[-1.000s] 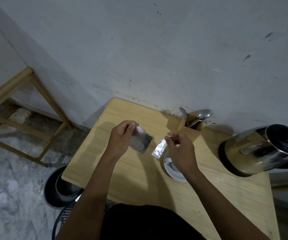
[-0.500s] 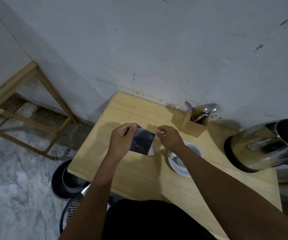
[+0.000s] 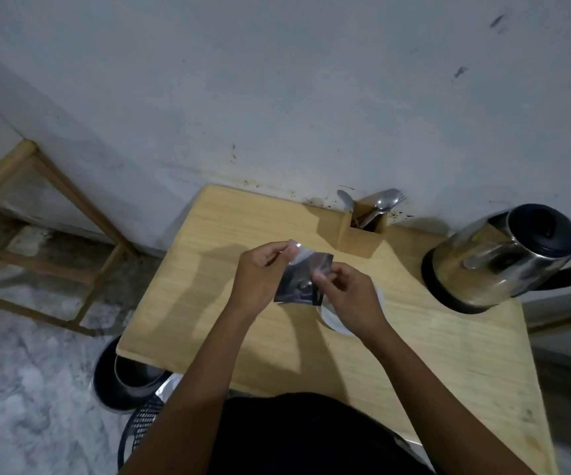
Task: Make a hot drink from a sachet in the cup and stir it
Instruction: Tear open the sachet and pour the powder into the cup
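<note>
Left hand and right hand both pinching a dark foil sachet, above white cup, pale wooden tabletop, steel kettle nearby

A single wide-angle view looks from the person's head, forward and steeply down. It sits close above the wooden surface, whose near edge falls under the person's dark-clothed torso at the bottom of the frame. Both forearms reach in from the near side toward the centre. The far half of the picture is filled by the pale wall, which the camera faces. The floor shows at the left, the kettle at the right edge, bent by the lens.
</note>
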`<state>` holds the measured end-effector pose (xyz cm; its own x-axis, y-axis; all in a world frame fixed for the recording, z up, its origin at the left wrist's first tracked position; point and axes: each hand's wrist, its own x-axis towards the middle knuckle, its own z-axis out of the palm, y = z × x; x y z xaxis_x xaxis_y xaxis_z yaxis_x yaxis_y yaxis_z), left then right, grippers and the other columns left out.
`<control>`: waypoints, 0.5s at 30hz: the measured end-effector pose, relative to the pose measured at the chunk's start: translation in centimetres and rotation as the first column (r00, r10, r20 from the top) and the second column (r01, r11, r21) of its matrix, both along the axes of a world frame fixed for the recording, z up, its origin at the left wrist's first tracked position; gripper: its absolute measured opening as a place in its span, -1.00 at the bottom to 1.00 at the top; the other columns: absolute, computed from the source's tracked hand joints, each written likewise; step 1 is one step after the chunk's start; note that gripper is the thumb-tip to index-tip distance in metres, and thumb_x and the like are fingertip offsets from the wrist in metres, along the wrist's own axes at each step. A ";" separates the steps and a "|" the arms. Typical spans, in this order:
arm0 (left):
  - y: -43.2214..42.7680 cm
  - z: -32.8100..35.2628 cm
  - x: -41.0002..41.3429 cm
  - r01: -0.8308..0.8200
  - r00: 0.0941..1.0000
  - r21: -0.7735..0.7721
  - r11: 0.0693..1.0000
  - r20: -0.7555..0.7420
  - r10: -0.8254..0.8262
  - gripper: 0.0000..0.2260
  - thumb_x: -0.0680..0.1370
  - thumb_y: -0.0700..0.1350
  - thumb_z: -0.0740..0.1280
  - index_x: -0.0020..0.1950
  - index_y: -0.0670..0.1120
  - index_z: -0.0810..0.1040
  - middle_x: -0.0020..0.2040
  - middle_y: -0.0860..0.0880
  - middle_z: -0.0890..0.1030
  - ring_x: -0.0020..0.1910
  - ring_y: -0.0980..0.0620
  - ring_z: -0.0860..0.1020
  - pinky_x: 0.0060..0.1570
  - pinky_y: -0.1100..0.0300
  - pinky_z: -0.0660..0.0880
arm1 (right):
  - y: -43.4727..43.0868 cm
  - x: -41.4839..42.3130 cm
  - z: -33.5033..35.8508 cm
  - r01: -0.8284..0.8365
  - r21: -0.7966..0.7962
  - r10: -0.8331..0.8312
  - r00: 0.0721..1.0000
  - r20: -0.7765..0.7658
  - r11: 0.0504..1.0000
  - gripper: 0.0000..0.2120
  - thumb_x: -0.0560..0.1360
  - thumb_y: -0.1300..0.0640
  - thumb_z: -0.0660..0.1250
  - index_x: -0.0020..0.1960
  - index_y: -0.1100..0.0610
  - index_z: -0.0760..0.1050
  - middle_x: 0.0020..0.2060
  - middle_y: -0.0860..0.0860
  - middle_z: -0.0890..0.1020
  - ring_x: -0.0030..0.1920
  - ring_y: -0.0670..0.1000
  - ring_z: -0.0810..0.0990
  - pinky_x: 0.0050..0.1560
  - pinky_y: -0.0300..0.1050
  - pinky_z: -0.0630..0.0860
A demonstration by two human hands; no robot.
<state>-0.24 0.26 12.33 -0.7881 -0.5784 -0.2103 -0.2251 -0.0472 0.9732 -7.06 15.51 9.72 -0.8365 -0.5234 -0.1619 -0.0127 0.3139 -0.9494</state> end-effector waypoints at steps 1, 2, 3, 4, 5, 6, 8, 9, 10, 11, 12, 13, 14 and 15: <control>0.4 0.2 -0.3 0.038 0.999 0.043 0.998 0.009 -0.039 -0.80 0.51 -0.08 0.38 0.09 -0.12 0.67 -0.06 0.03 0.71 -0.12 0.19 0.65 -0.12 0.33 0.59 | 0.7 -0.2 0.1 0.036 -0.028 -0.036 0.999 -0.005 0.999 -0.92 0.55 0.23 0.37 0.00 0.25 0.57 -0.31 0.01 0.62 -0.27 -0.13 0.62 -0.18 -0.25 0.52; 0.9 0.5 -0.6 0.082 0.996 0.064 0.995 0.022 -0.083 -0.80 0.50 -0.11 0.40 0.08 -0.14 0.67 -0.07 -0.03 0.72 -0.15 0.12 0.66 -0.16 0.26 0.61 | 1.4 -0.3 0.3 0.071 -0.044 -0.072 0.997 -0.014 0.996 -0.89 0.54 0.25 0.37 0.06 0.22 0.57 -0.29 -0.05 0.62 -0.25 -0.18 0.63 -0.18 -0.31 0.52; 1.2 0.6 -0.9 0.114 0.993 0.065 0.991 0.033 -0.116 -0.82 0.50 -0.12 0.41 0.06 -0.15 0.67 -0.10 -0.06 0.72 -0.19 0.09 0.66 -0.21 0.20 0.62 | 1.9 -0.3 0.3 0.096 -0.048 -0.098 0.995 -0.028 0.994 -0.83 0.54 0.25 0.39 0.12 0.18 0.55 -0.25 -0.08 0.64 -0.21 -0.21 0.64 -0.16 -0.32 0.53; 1.7 0.7 -1.2 0.138 0.990 0.055 0.989 0.033 -0.140 -0.84 0.49 -0.14 0.41 0.02 -0.15 0.68 -0.15 -0.06 0.72 -0.24 0.10 0.65 -0.24 0.17 0.61 | 2.6 -0.3 0.1 0.126 -0.038 -0.127 0.991 -0.047 0.991 -0.78 0.53 0.22 0.40 0.17 0.12 0.52 -0.20 -0.08 0.66 -0.15 -0.19 0.66 -0.12 -0.28 0.55; 2.3 0.9 -1.6 0.148 0.988 0.034 0.988 0.028 -0.149 -0.87 0.49 -0.15 0.42 -0.02 -0.14 0.68 -0.20 -0.04 0.71 -0.30 0.13 0.63 -0.28 0.17 0.60 | 3.4 -0.2 -0.2 0.161 -0.024 -0.162 0.985 -0.065 0.987 -0.72 0.52 0.18 0.42 0.20 0.06 0.49 -0.12 -0.08 0.67 -0.07 -0.16 0.66 -0.05 -0.21 0.57; 2.7 1.1 -1.9 0.147 0.989 0.004 0.989 0.029 -0.147 -0.90 0.49 -0.15 0.41 -0.05 -0.14 0.68 -0.25 -0.01 0.70 -0.36 0.16 0.60 -0.31 0.18 0.58 | 4.2 0.0 -0.6 0.185 0.001 -0.184 0.979 -0.082 0.983 -0.67 0.52 0.13 0.42 0.25 0.00 0.44 -0.02 -0.09 0.66 0.02 -0.13 0.64 0.04 -0.16 0.56; 3.6 1.3 -2.6 0.139 0.990 -0.048 0.989 0.044 -0.137 -0.91 0.49 -0.15 0.41 -0.08 -0.14 0.68 -0.28 -0.02 0.69 -0.39 0.14 0.58 -0.31 0.11 0.59 | 5.9 0.7 -1.3 0.181 0.055 -0.172 0.975 -0.141 0.982 -0.56 0.52 0.05 0.41 0.34 -0.06 0.34 0.20 -0.15 0.56 0.20 -0.14 0.54 0.17 -0.15 0.49; 4.0 1.3 -2.9 0.142 0.989 -0.055 0.988 0.052 -0.139 -0.91 0.48 -0.14 0.41 -0.09 -0.14 0.68 -0.26 -0.06 0.70 -0.36 0.08 0.61 -0.27 0.04 0.62 | 6.8 1.2 -1.6 0.158 0.064 -0.145 0.975 -0.169 0.985 -0.49 0.50 0.03 0.42 0.37 -0.08 0.29 0.26 -0.20 0.49 0.26 -0.19 0.47 0.20 -0.21 0.46; 4.5 1.4 -3.1 0.152 0.987 -0.047 0.987 0.055 -0.149 -0.91 0.48 -0.14 0.41 -0.09 -0.14 0.68 -0.23 -0.10 0.71 -0.32 -0.02 0.65 -0.23 -0.03 0.65 | 7.7 1.7 -1.8 0.128 0.058 -0.113 0.971 -0.211 0.990 -0.41 0.47 0.04 0.46 0.39 -0.10 0.24 0.30 -0.27 0.41 0.30 -0.26 0.41 0.22 -0.30 0.41; 4.9 1.4 -3.4 0.159 0.986 -0.029 0.987 0.055 -0.157 -0.91 0.48 -0.13 0.41 -0.10 -0.13 0.67 -0.21 -0.13 0.72 -0.28 -0.10 0.67 -0.20 -0.09 0.66 | 8.4 2.1 -2.1 0.101 0.056 -0.082 0.957 -0.277 0.993 -0.32 0.43 0.07 0.50 0.40 -0.10 0.20 0.32 -0.32 0.33 0.33 -0.32 0.34 0.22 -0.40 0.35; 5.4 1.4 -3.6 0.162 0.985 -0.007 0.987 0.054 -0.161 -0.91 0.48 -0.13 0.41 -0.11 -0.13 0.67 -0.19 -0.16 0.72 -0.26 -0.14 0.68 -0.20 -0.11 0.66 | 8.9 2.5 -2.5 0.087 0.065 -0.058 0.934 -0.353 0.994 -0.26 0.39 0.09 0.54 0.41 -0.07 0.18 0.34 -0.32 0.28 0.36 -0.34 0.27 0.21 -0.48 0.30; 5.9 1.3 -3.8 0.166 0.984 0.009 0.986 0.061 -0.166 -0.92 0.48 -0.13 0.41 -0.12 -0.13 0.66 -0.18 -0.18 0.72 -0.26 -0.13 0.67 -0.21 -0.10 0.66 | 9.3 2.9 -2.8 0.097 0.080 -0.056 0.910 -0.411 0.992 -0.22 0.35 0.09 0.57 0.41 -0.05 0.19 0.35 -0.27 0.27 0.39 -0.34 0.24 0.19 -0.52 0.28; 6.4 1.3 -4.0 0.167 0.983 0.019 0.986 0.067 -0.168 -0.91 0.48 -0.13 0.41 -0.12 -0.13 0.65 -0.18 -0.20 0.71 -0.28 -0.11 0.66 -0.22 -0.07 0.66 | 9.4 3.1 -3.0 0.125 0.092 -0.071 0.893 -0.444 0.988 -0.24 0.34 0.09 0.59 0.40 -0.03 0.23 0.36 -0.21 0.29 0.39 -0.32 0.24 0.16 -0.54 0.30; 6.8 1.2 -4.0 0.166 0.983 0.025 0.986 0.072 -0.168 -0.90 0.48 -0.13 0.41 -0.11 -0.15 0.65 -0.19 -0.22 0.70 -0.30 -0.09 0.65 -0.25 -0.02 0.66 | 9.3 3.3 -3.1 0.158 0.092 -0.096 0.874 -0.476 0.983 -0.30 0.35 0.11 0.58 0.37 -0.01 0.30 0.34 -0.16 0.31 0.37 -0.31 0.27 0.14 -0.54 0.32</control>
